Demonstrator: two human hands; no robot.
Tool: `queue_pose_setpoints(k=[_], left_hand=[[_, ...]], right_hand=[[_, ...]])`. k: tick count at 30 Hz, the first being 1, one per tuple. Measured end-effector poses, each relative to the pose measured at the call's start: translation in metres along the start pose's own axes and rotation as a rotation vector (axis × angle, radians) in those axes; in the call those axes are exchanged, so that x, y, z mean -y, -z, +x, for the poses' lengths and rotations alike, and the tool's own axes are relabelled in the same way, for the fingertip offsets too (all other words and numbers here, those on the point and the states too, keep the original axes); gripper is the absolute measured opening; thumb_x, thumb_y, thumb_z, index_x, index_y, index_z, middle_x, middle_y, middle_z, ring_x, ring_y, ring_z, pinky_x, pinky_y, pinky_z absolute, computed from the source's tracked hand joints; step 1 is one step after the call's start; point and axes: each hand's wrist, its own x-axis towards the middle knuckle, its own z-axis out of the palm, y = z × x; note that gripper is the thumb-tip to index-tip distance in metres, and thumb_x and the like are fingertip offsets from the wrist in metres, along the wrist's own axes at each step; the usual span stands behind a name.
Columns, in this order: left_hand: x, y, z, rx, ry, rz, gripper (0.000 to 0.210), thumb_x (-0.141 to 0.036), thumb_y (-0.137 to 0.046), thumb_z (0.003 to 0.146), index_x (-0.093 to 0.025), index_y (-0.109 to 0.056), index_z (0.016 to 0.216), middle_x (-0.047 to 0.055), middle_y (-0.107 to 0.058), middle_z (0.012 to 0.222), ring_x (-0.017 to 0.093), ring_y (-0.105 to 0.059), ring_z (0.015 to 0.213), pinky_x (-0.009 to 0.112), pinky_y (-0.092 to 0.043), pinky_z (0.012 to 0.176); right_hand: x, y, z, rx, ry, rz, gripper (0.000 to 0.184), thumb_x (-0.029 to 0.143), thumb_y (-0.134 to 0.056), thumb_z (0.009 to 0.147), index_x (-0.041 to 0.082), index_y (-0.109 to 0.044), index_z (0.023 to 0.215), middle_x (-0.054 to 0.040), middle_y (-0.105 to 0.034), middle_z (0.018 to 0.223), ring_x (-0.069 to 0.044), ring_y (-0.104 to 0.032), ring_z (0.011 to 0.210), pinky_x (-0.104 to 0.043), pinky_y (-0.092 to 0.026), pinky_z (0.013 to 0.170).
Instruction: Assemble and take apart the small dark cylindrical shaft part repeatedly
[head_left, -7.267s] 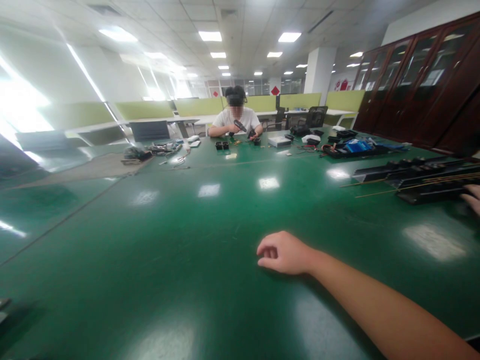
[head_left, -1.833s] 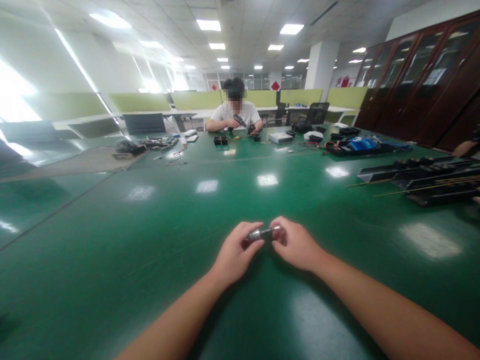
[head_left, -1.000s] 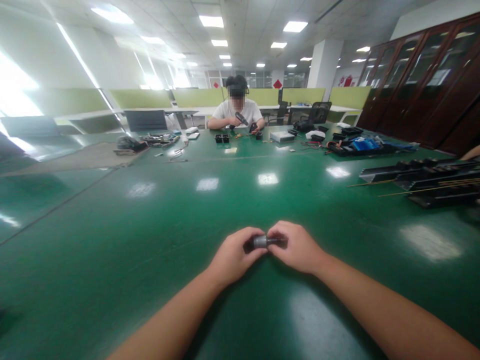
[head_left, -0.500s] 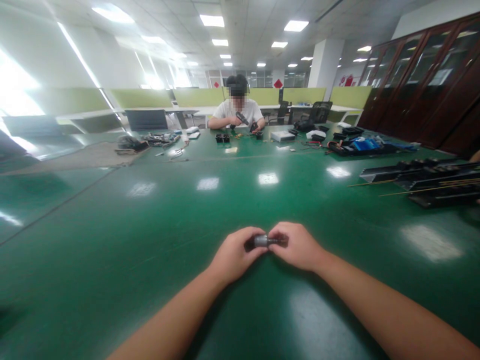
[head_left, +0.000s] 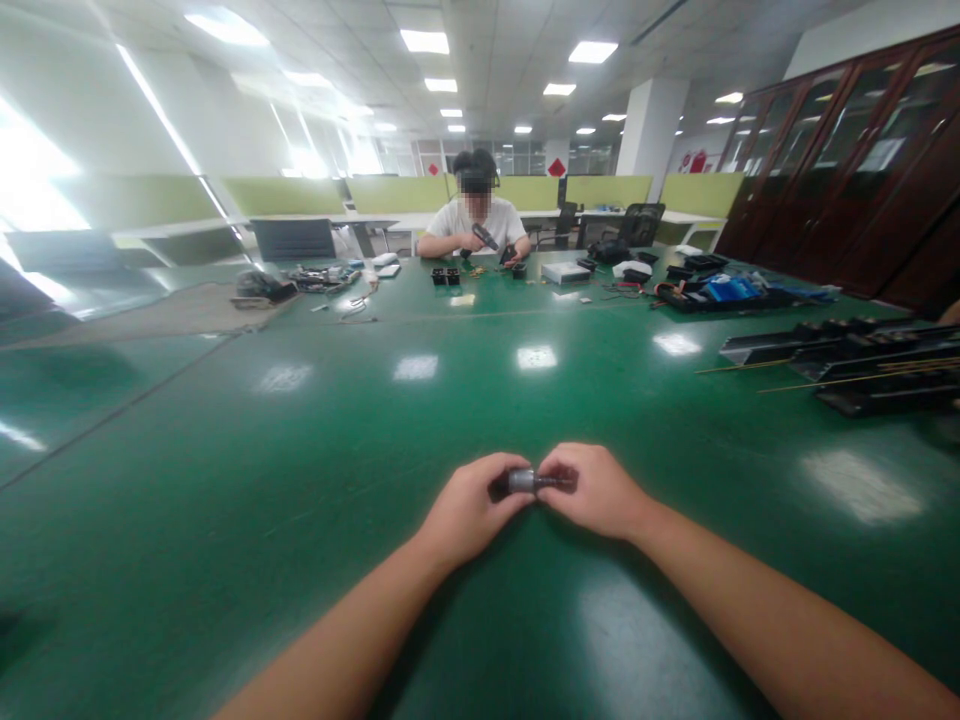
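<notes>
Low in the middle of the view, both hands meet around a small grey metal cylinder (head_left: 521,482), which lies sideways above the green table (head_left: 322,440). My left hand (head_left: 465,510) is closed, thumb and fingers gripping the cylinder's left part, where a dark end shows. A thin dark piece (head_left: 556,482) runs from the cylinder's right end into my right hand (head_left: 596,490), whose thumb and fingertips pinch around it. The fingers partly hide both ends, and I cannot tell whether the two pieces are joined.
Across the table a person (head_left: 474,225) in a white shirt holds a dark power tool (head_left: 484,237). Black metal rails (head_left: 847,360) with thin rods lie at the right. Blue and black items (head_left: 727,290), a white box (head_left: 565,272) and cluttered parts (head_left: 322,278) line the far edge.
Almost nothing differs. Both hands keep their hold in the same place, with at most a slight shift of the right fingers around the thin dark piece.
</notes>
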Motion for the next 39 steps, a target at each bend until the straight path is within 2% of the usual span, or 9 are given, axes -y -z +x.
queue_pose_setpoints(k=[15,39], left_hand=[[0.0006,-0.0001,-0.0001,0.001,0.006,0.003,0.026,-0.028,-0.07,0.082,-0.023,-0.067,0.108,0.004,-0.071,0.106,0.021,-0.065,0.097,0.033,-0.051,0.088],[-0.0003,0.0001,-0.0001,-0.02,0.046,-0.016,0.026,-0.023,-0.072,0.081,-0.024,-0.067,0.106,0.0,-0.071,0.104,0.019,-0.065,0.095,0.031,-0.049,0.087]], right_hand=[[-0.0005,0.0005,0.0008,0.004,-0.054,-0.018,0.009,0.019,-0.073,0.074,0.019,-0.073,0.083,-0.0012,-0.067,0.077,-0.015,-0.06,0.069,-0.025,-0.043,0.063],[-0.0021,0.0039,-0.0001,-0.009,-0.019,-0.067,0.006,0.019,-0.071,0.077,0.02,-0.073,0.083,-0.0013,-0.067,0.077,-0.015,-0.059,0.07,-0.025,-0.043,0.065]])
